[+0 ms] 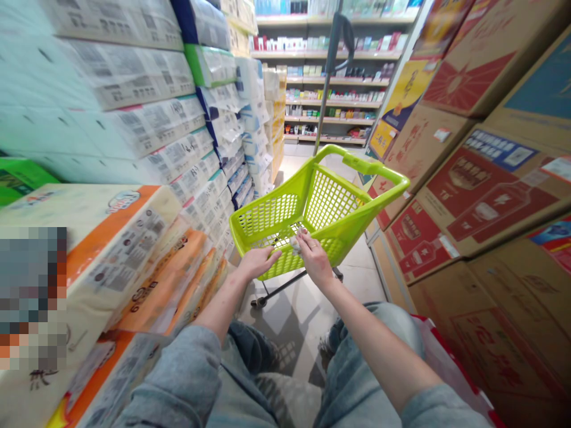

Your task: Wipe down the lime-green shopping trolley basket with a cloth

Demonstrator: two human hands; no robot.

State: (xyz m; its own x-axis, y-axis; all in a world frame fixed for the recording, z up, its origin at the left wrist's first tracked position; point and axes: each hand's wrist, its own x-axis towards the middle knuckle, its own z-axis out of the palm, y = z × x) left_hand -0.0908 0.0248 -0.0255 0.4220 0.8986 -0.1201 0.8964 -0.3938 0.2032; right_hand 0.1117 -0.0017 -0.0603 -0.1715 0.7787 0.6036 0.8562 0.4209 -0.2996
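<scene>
A lime-green shopping cart [243, 229] with a perforated plastic basket and dark wheeled frame stands right in front of my knees. Over its near rim lies my left hand [257, 263], the fingers curled onto the edge and their tips partly hidden. My right hand [316, 257] pinches a crumpled white tissue [295, 244] at the same near side. Whether the tissue touches the plastic I cannot tell. The basket's moulded handle [352, 161] slopes up on the far right. Through the holes the pale floor shows.
Stacked tissue packs [173, 137] line the left, with orange-and-cream packs [134, 238] close to my left arm. Printed cartons [473, 184] wall the right. A grey pole [329, 77] with a looped top rises behind the cart, before stocked shelves [332, 54].
</scene>
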